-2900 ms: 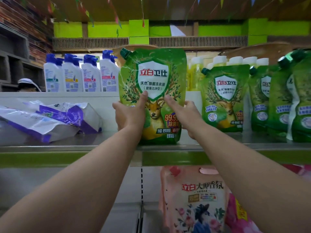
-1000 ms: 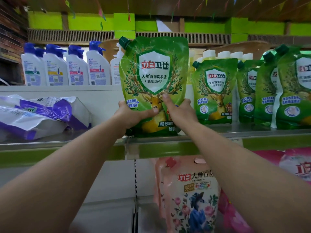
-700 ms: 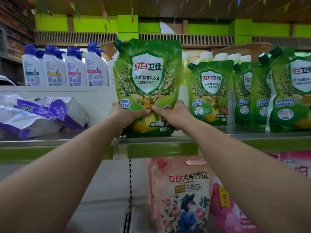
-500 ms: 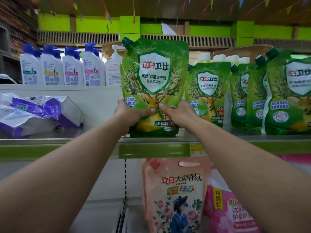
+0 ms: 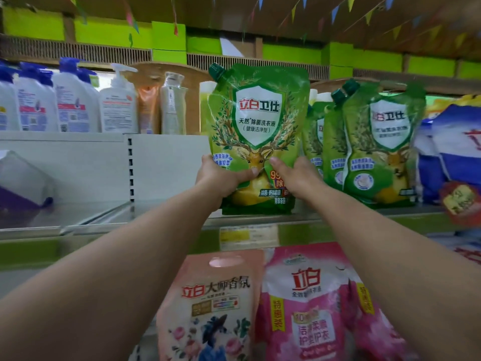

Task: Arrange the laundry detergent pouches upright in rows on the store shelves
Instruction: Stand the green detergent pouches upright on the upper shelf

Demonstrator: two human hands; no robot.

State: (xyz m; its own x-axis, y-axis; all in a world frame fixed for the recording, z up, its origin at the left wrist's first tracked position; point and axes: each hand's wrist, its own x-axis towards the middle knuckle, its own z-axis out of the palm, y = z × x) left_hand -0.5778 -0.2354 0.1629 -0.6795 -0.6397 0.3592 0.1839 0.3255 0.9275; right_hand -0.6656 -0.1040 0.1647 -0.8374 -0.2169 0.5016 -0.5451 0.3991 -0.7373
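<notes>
Both hands on one glossy green plastic detergent pouch with a white shield label and a deer print (image 5: 259, 131) — upright, green screw cap at its top-left corner, base on the front lip of the metal store shelf with a green edge strip (image 5: 338, 217).

Left hand (image 5: 218, 175): fingers curled round the pouch's lower left edge, thumb (image 5: 247, 173) laid flat across the front, pointing right. Right hand (image 5: 296, 175): fingers wrapped behind the lower right edge and hidden by the pouch, thumb (image 5: 276, 164) pressed on the front, pointing up-left. The two thumb tips sit close together over the deer print, not touching. So the pouch is pinched front-to-back on both sides; most of it rises above the fingers, only the bottom band shows below them.

Just right of the right hand's fingers — a row of matching green pouches (image 5: 377, 142), upright, bunched together, the nearest just beside the held one; contact cannot be told. Further right, a blurred blue-and-white bag (image 5: 447, 152).

Left of the left hand's fingers: bare shelf floor and white back panel (image 5: 78, 162). Above the panel stand white pump bottles with blue tops (image 5: 75, 100).

Below the hands, on the lower tier: a pale pink floral pouch (image 5: 213, 303) and a bright pink pouch (image 5: 309, 303), side by side.
</notes>
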